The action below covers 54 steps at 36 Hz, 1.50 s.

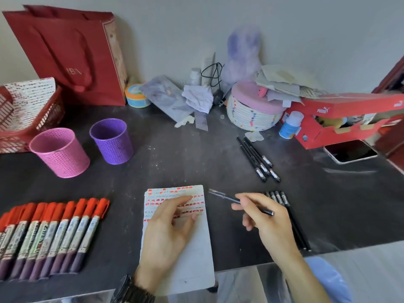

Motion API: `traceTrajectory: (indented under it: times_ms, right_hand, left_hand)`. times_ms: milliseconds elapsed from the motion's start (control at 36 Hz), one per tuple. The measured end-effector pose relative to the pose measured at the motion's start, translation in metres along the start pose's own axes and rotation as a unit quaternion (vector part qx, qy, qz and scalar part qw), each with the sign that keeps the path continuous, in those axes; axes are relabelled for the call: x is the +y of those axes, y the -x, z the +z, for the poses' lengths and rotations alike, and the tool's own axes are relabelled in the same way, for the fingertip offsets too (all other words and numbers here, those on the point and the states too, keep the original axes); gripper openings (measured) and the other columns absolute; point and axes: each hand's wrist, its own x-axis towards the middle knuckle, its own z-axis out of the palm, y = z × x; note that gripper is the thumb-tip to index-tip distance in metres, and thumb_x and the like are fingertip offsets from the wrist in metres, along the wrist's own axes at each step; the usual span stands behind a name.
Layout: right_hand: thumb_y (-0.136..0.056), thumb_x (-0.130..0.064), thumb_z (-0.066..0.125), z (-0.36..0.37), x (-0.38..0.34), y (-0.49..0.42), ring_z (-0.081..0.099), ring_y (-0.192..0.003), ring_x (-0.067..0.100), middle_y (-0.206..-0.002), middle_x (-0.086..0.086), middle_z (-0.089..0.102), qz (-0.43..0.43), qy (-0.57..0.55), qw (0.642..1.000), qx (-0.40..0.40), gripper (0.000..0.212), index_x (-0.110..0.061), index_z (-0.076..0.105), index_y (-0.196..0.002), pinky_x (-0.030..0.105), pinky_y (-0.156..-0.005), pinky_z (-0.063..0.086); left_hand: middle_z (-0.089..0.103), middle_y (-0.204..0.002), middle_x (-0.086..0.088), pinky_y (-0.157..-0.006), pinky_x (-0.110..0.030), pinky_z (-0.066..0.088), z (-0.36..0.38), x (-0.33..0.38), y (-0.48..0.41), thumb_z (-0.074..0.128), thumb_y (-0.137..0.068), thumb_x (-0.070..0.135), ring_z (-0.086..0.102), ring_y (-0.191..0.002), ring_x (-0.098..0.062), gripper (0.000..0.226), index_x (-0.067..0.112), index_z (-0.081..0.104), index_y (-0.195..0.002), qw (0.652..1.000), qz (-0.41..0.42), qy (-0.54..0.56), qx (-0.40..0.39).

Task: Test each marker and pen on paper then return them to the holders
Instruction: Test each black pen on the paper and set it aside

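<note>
Dark desk (196,154), pen-testing session under way. Red-capped markers (50,235) lined up at left edge, apparently sorted for return. Pink holder (60,153) and purple holder (112,141) standing empty behind, awaiting contents. Lined paper (196,248) at centre, red test marks across top. Left hand (168,235) flat on sheet, fingers spread, pinning it. Right hand (266,221) pinching black pen (238,201) just right of paper, tip raised. More black pens (258,159) lying beyond.

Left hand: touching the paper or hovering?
Touching. Head view shows the left hand lying flat on the paper, its fingers spread over the red marks.
</note>
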Motion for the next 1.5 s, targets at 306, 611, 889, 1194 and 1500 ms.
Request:
traceTrajectory:
  times_ms: [306,611,889,1194,1500]
  right_hand:
    - [-0.092,-0.030,0.069,-0.105,0.021,0.023,0.067,-0.083,0.003,-0.079,-0.019,0.071,0.027,0.320,0.899,0.297,0.014,-0.042,0.063,-0.092,0.020,-0.077,0.043]
    - [-0.089,-0.020,0.072,-0.101,0.032,0.024,0.063,-0.083,0.030,-0.078,-0.007,0.068,0.044,0.416,0.881,0.224,0.012,-0.031,0.070,-0.085,0.038,-0.073,0.047]
    - [-0.094,-0.030,0.065,-0.093,0.000,-0.067,0.065,-0.090,0.024,-0.091,-0.008,0.071,-0.007,0.466,0.874,0.136,0.004,-0.030,0.068,-0.097,0.036,-0.078,0.049]
    - [-0.096,-0.031,0.062,-0.076,0.001,-0.185,0.062,-0.120,0.032,-0.127,0.004,0.071,0.082,0.520,0.850,0.003,0.028,-0.023,0.067,-0.123,0.038,-0.098,0.049]
    - [-0.090,-0.011,0.062,-0.071,-0.001,-0.208,0.063,-0.109,0.039,-0.120,0.020,0.069,0.112,0.554,0.824,-0.039,0.027,0.003,0.069,-0.112,0.041,-0.095,0.051]
  left_hand:
    - [0.053,-0.146,0.009,-0.115,-0.038,0.023,0.012,0.010,-0.001,0.042,-0.084,0.069,0.048,-0.137,-0.018,0.066,0.028,0.063,-0.132,0.966,0.037,-0.238,-0.093]
    - [0.006,-0.166,0.020,-0.123,-0.029,-0.004,0.025,0.021,-0.011,0.027,-0.091,0.078,-0.001,-0.153,-0.005,0.074,0.042,0.023,-0.156,0.944,0.024,-0.288,-0.161]
    - [0.022,-0.163,0.018,-0.125,-0.030,0.010,-0.015,0.015,-0.006,0.021,-0.092,0.069,0.013,-0.152,-0.004,0.068,0.039,0.040,-0.150,0.969,0.010,-0.227,-0.099]
    - [0.026,-0.160,0.018,-0.124,-0.035,0.009,-0.066,-0.028,0.032,0.031,-0.086,0.073,0.017,-0.151,-0.006,0.075,0.038,0.040,-0.151,0.961,-0.015,-0.255,-0.109]
    - [0.006,-0.165,0.023,-0.122,-0.026,-0.013,-0.066,-0.022,0.033,0.013,-0.086,0.079,-0.006,-0.151,0.003,0.077,0.047,0.020,-0.156,0.948,-0.027,-0.299,-0.101]
